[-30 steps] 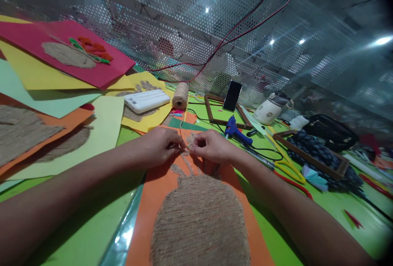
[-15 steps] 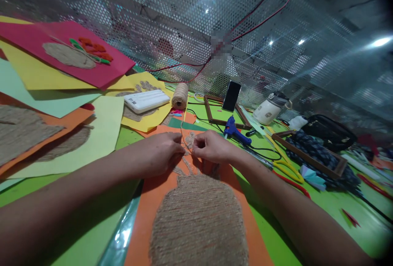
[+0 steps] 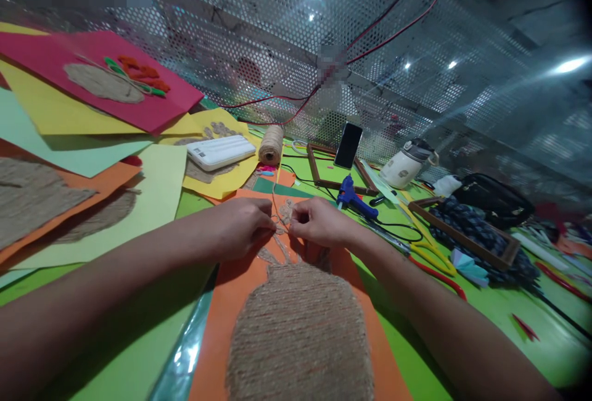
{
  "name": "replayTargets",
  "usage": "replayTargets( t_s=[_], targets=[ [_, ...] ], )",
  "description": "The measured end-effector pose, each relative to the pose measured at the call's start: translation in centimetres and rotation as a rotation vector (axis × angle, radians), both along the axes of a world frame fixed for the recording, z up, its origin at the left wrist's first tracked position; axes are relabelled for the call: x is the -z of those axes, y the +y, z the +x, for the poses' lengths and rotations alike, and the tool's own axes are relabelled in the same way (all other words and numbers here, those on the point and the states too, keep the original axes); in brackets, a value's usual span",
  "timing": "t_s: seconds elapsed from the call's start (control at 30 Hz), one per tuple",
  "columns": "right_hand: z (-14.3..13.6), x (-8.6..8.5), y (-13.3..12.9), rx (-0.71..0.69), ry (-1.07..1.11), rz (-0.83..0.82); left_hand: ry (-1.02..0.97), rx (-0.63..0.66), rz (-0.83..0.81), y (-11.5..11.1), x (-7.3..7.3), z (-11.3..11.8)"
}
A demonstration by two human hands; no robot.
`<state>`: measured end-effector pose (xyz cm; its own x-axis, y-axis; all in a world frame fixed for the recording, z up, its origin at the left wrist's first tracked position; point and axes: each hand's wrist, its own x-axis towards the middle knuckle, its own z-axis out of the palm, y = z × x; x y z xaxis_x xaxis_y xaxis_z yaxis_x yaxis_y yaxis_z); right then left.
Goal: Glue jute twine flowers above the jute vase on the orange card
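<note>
An orange sheet of paper lies before me, bearing a vase shape covered in rows of jute twine. Above the vase's neck, thin twine stems and a small twine flower stand on the sheet. My left hand is closed in a pinch beside the flower, on a strand of jute twine that runs back toward the spool. Just right of the flower, my right hand is also pinched, its fingertips low at the twine; what they grip is too small to make out.
Behind my hands stand a twine spool, a white power bank and a leaning phone. To the right lie a blue glue gun, yellow-handled scissors, a wooden frame and a bottle. Coloured sheets pile up at left.
My left hand has shifted very slightly at the twine, its fingertips a little closer to the sheet. The right hand and the sheet stay nearly in place.
</note>
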<state>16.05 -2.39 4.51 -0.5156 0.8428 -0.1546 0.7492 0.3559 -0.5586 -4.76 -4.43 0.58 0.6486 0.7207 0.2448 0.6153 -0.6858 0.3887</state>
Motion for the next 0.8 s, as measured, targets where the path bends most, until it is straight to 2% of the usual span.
replayTargets(
  t_s=[0.2, 0.37, 0.5, 0.7, 0.8],
  targets=[
    [0.0, -0.2, -0.3, -0.02, 0.001, 0.005, 0.15, -0.007, -0.014, -0.4, -0.7, 0.4],
    [-0.2, -0.5, -0.7, -0.08, -0.012, 0.059, 0.065, -0.05, -0.183, 0.0, -2.0, -0.1],
    [0.0, -0.5, -0.4, -0.055, 0.019, 0.048, -0.02, -0.154, -0.336, 0.5, -2.9, -0.8],
    [0.2, -0.2, 0.1, 0.009, 0.128, -0.056, 0.011, -0.19, -0.3, 0.7, -2.4, -0.7],
    [0.0, 0.0, 0.0, 0.089, 0.23, -0.104, 0.013, -0.192, -0.286, 0.8, -2.0, -0.6]
  ],
)
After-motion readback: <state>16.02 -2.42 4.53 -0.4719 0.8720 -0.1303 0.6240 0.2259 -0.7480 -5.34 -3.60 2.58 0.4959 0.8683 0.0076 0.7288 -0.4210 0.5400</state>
